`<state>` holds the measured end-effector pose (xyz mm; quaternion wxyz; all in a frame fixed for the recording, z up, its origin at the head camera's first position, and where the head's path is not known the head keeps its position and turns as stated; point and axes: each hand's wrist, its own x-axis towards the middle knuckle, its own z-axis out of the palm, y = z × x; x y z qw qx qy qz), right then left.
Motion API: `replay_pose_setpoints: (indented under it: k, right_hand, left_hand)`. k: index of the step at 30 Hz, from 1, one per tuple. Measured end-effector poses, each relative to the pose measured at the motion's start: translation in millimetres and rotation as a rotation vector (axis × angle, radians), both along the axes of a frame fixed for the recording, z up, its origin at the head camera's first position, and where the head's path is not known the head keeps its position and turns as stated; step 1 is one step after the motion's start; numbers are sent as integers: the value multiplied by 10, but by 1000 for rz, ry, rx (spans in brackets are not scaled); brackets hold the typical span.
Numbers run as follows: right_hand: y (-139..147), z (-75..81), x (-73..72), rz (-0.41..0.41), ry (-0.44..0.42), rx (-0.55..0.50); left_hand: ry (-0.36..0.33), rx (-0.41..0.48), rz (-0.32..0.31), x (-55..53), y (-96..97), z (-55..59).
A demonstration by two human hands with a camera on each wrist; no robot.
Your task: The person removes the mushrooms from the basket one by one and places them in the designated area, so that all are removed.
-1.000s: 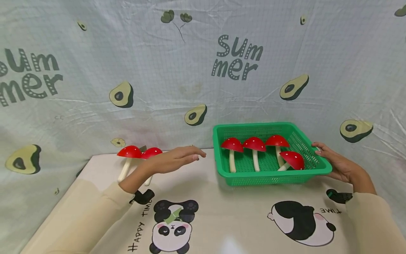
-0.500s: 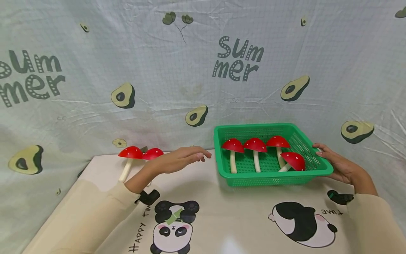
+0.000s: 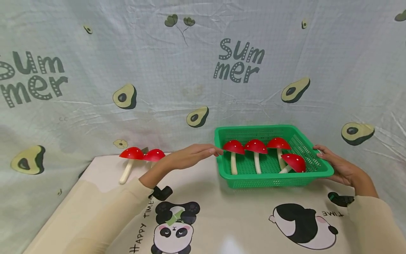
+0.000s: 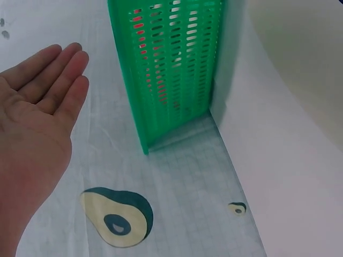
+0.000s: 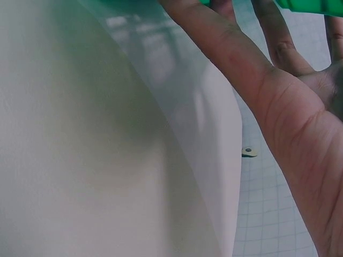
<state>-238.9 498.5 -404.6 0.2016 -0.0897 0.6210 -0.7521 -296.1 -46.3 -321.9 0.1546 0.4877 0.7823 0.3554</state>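
Note:
A green plastic basket (image 3: 269, 181) stands at the back right of the table, with several red-capped toy mushrooms (image 3: 256, 146) in it. My left hand (image 3: 190, 157) has its fingers straight, just left of the basket. The left wrist view shows a gap between the fingers of this hand (image 4: 43, 112) and the basket's slotted wall (image 4: 171, 64). At the basket's right end, my right hand (image 3: 344, 169) holds the rim; its thumb (image 5: 209, 32) reaches up to the green edge. Two more toy mushrooms (image 3: 131, 153) lie at the back left, one partly hidden by my left arm.
A light table (image 3: 228, 218) with printed pandas lies under everything. Right behind the basket hangs a pale cloth (image 3: 165, 84) with avocado prints, and it also closes off both sides.
My left hand has moved right, toward the basket's left rim. The right hand stays at the basket's right end. The whole view has shifted slightly.

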Motion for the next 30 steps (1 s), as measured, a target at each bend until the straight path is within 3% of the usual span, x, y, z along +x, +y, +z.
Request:
replay_pose_setpoints:
  k: [8, 15, 21, 24, 30]
  right_hand:
    - [-1, 5, -14, 39, 27, -39]
    - [-13, 9, -14, 46, 20, -50]
    - [-14, 0, -19, 64, 30, -57]
    - [-9, -8, -14, 65, 33, -57]
    - [-7, -10, 5, 54, 24, -60]
  left_hand:
    - [6, 14, -76, -78, 283, 48]
    - [-58, 22, -135, -204, 536, 89]
    - [-121, -15, -118, -292, 725, 115]
    - [-78, -54, -95, -331, 812, 117]
    - [90, -159, -90, -411, 978, 124]
